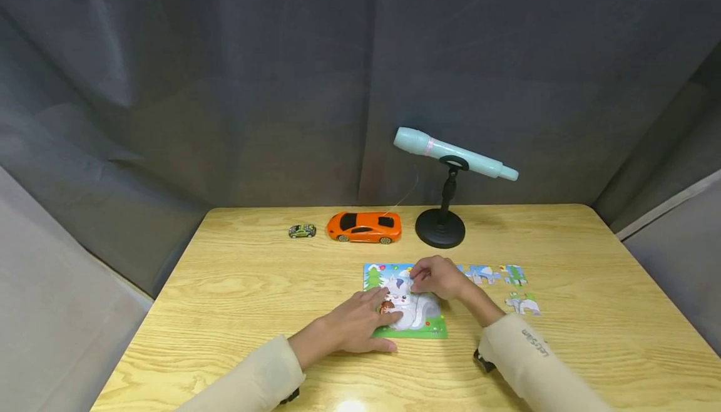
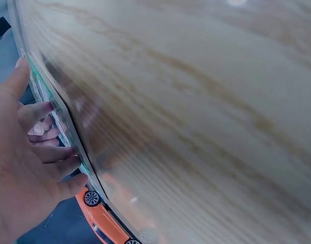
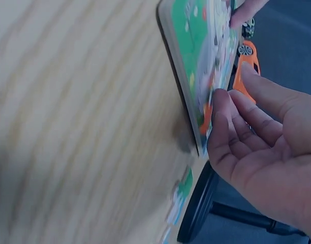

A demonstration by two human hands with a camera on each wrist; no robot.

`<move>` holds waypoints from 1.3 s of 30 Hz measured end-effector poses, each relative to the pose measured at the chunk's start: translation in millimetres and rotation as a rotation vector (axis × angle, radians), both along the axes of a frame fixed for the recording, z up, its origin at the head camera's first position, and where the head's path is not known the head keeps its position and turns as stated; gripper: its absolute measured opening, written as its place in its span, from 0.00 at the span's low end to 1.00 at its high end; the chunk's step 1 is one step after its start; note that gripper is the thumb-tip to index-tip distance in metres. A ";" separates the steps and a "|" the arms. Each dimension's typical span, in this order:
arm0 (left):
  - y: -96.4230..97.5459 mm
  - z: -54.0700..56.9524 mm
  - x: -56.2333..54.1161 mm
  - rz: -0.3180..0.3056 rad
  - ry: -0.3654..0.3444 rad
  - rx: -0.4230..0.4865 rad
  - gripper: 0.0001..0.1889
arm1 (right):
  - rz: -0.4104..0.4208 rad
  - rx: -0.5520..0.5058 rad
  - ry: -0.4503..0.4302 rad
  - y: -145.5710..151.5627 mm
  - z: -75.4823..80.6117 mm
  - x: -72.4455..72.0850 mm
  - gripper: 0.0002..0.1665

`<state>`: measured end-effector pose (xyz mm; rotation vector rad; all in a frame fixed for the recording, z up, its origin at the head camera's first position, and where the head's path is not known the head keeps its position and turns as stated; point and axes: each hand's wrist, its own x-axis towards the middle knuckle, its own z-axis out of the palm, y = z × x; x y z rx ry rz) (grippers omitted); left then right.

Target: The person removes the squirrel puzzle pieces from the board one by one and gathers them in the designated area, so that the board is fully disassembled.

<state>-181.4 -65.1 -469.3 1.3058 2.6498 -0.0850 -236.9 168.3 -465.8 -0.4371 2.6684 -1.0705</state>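
Observation:
A jigsaw puzzle board (image 1: 436, 330) with a white squirrel picture lies flat on the table. My left hand (image 1: 356, 323) rests on its left part, fingers spread across the squirrel. Over the board's upper right, my right hand (image 1: 442, 279) bends its fingers down onto the picture. The right wrist view has the fingertips (image 3: 221, 96) right at the board's surface and the thumb raised apart from them; no piece shows between them. Loose puzzle pieces lie to the right: a grey-and-green one (image 1: 525, 303), and others near a blue-topped piece (image 1: 483, 273) in a row behind it.
Behind the puzzle stand an orange toy car (image 1: 365, 228) and a small green toy car (image 1: 302, 231). A light-blue microphone (image 1: 459, 154) sits on a black stand (image 1: 440, 229) at the back. Dark cloth (image 1: 281, 86) hangs beyond the wooden table (image 1: 253, 287).

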 end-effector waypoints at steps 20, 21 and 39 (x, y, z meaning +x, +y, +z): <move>-4.0 -3.1 0.4 -0.020 0.005 -0.022 0.36 | -0.051 0.057 -0.030 -26.6 -6.2 0.3 0.07; -3.9 -3.2 0.4 -0.021 0.006 -0.021 0.36 | -0.050 0.054 -0.028 -26.5 -6.1 0.6 0.07; -1.8 -3.4 1.1 -0.002 -0.011 -0.028 0.36 | -0.084 -0.135 -0.126 -10.9 2.2 1.2 0.10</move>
